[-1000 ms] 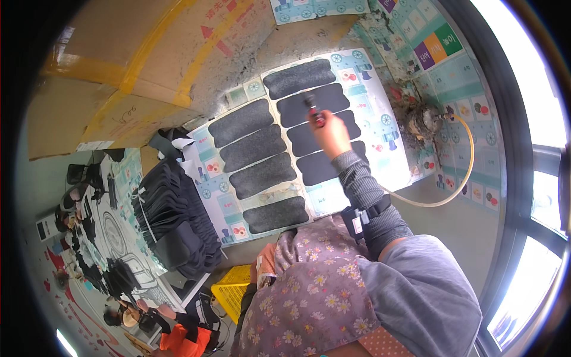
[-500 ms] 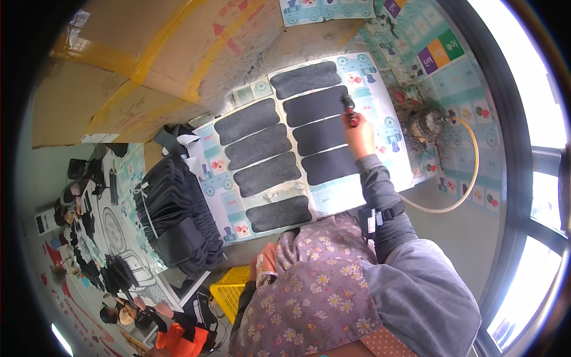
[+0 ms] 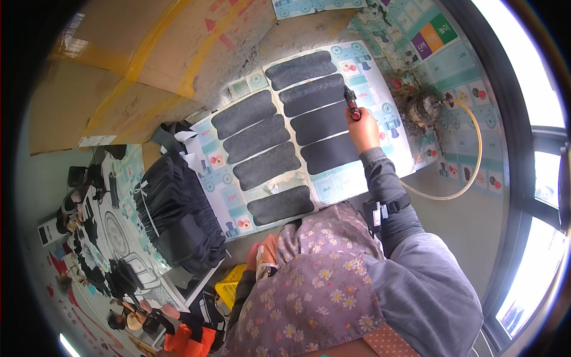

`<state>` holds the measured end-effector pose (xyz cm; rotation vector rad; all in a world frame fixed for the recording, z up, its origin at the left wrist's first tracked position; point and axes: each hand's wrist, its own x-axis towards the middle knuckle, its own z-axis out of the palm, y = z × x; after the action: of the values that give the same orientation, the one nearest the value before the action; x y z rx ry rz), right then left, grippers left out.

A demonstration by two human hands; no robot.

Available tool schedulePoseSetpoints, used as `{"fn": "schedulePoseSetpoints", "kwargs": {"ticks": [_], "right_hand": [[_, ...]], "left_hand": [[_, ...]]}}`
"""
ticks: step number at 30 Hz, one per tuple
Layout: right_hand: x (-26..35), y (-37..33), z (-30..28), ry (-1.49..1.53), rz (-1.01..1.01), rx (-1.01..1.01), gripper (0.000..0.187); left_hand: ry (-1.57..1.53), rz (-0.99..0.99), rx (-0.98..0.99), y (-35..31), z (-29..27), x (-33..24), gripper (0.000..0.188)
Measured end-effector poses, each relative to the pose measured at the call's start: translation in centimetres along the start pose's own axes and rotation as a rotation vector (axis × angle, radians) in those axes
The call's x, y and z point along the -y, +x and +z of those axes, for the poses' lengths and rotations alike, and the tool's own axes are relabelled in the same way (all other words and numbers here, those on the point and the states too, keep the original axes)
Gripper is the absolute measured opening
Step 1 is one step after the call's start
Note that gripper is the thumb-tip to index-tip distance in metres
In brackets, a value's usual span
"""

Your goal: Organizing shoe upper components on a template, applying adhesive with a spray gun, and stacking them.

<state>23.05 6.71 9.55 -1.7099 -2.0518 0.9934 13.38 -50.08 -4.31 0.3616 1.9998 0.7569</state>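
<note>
My right hand (image 3: 363, 128) reaches out over a printed sheet (image 3: 342, 181) and grips a small red and black tool (image 3: 352, 105). The tool's tip is at the right end of the second black oblong piece (image 3: 312, 95) in the right column. Several black oblong pieces (image 3: 264, 163) lie in two columns on the sheet. My left hand (image 3: 254, 257) stays low by my flowered apron (image 3: 309, 297), against something orange-pink; its fingers are partly hidden.
A stack of black pieces (image 3: 175, 208) lies left of the sheet. A grimy round pot (image 3: 423, 107) with a pale hose (image 3: 473, 160) stands to the right. Flattened cardboard (image 3: 137, 77) lies behind, a yellow crate (image 3: 229, 288) below, and other people (image 3: 172, 333) sit at lower left.
My right hand has slid the tool up and to the right along the right column of black pieces, and the arm stretches farther out. The left hand stays at the apron.
</note>
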Motion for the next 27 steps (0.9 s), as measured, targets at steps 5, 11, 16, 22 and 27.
{"fn": "schedulePoseSetpoints", "kwargs": {"ticks": [5, 11, 16, 22, 27], "right_hand": [[1.7, -3.1, 2.1, 0.087, -0.188, 0.105, 0.035], [2.1, -4.7, 1.1, 0.036, -0.190, 0.114, 0.037], [0.1, -3.2, -1.4, -0.035, -0.018, -0.045, 0.037], [2.8, -8.7, 2.9, 0.028, -0.211, 0.201, 0.037], [1.9, -8.5, 1.4, -0.001, -0.129, 0.091, 0.037]], "left_hand": [[0.035, 0.002, 0.012, -0.3, -0.5, 0.9, 0.025], [-0.310, -0.114, 0.053, -0.2, -2.0, 1.6, 0.024], [-0.622, -0.280, 0.003, 0.7, -1.9, 3.6, 0.027], [-0.430, -0.245, 0.093, 2.0, -2.7, 3.3, 0.029], [0.206, 0.026, 0.015, 2.2, -4.1, -2.0, 0.027]]}}
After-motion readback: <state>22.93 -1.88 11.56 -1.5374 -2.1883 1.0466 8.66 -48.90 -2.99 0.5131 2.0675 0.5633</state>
